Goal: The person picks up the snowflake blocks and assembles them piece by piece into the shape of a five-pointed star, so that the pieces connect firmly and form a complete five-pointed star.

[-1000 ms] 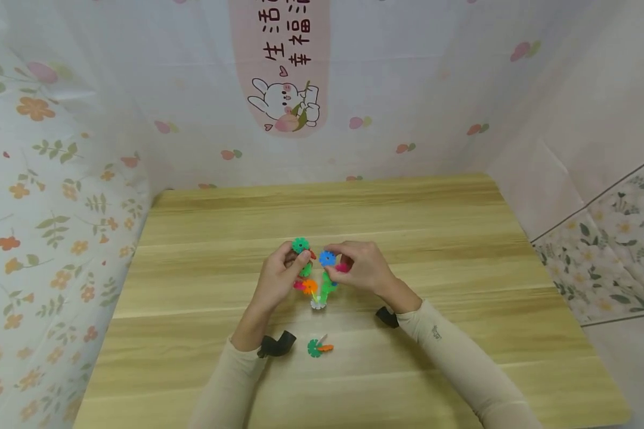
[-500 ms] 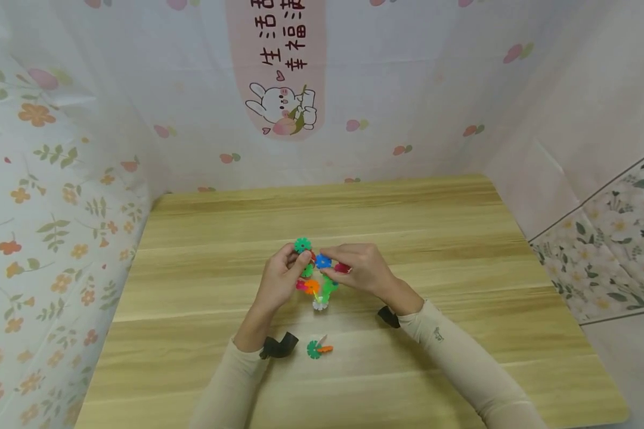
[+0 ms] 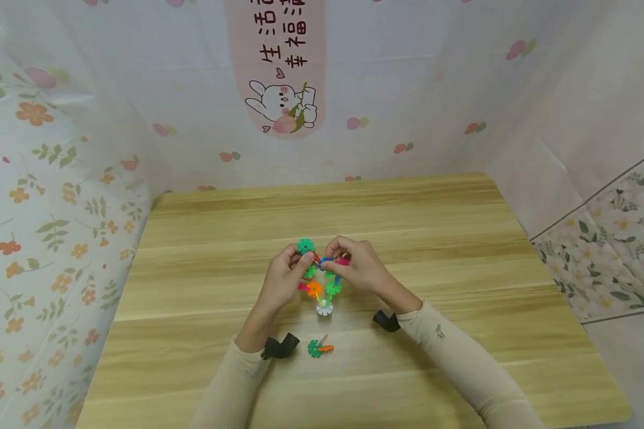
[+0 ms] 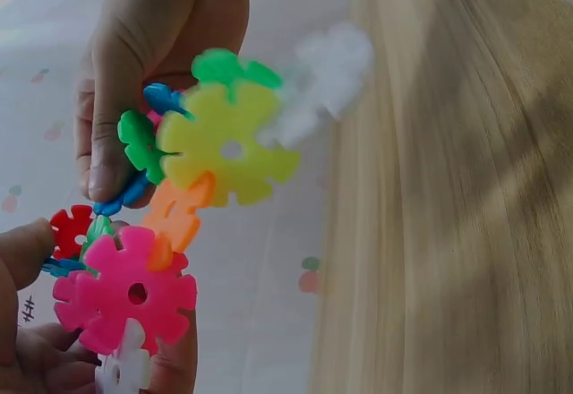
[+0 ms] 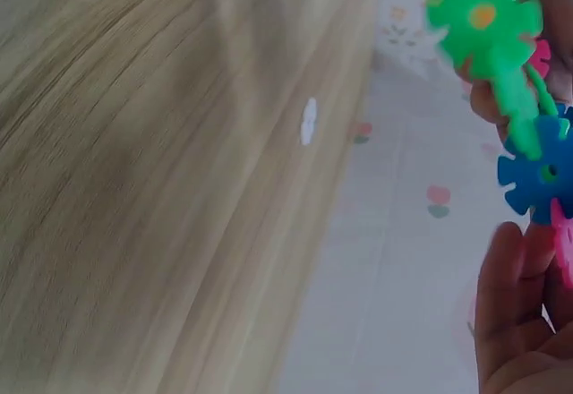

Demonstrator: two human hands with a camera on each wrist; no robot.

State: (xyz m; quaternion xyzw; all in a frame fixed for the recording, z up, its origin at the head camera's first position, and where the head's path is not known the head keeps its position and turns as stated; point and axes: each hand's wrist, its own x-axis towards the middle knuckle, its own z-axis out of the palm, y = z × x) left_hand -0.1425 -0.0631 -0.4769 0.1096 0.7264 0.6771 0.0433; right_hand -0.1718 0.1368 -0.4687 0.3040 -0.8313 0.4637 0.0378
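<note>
Notched plastic snowflake discs are joined into a chain that bends round between both hands. My left hand [image 3: 285,277] grips its left side, close to a green disc [image 3: 306,245] and a red one. With thumb and fingers my right hand [image 3: 362,265] pinches a blue disc [image 3: 325,264], seen nearly edge-on beside the left fingertips. An orange disc [image 3: 314,289] and a white disc [image 3: 324,308] form the near end of the bend. Large in the left wrist view are a yellow disc [image 4: 206,134] and a pink disc [image 4: 116,295]. Fingers hide part of the chain.
On the wooden table [image 3: 193,310], a loose green disc [image 3: 315,348] lies with an orange piece and a pale piece, nearer the body. Black wrist mounts [image 3: 281,347] stick out by both sleeves. A printed cloth [image 3: 408,107] hangs behind the table.
The blue disc moved toward the left hand and turned from face-on to nearly edge-on as my right fingers shifted. The chain's near end swung slightly right and toward the body.
</note>
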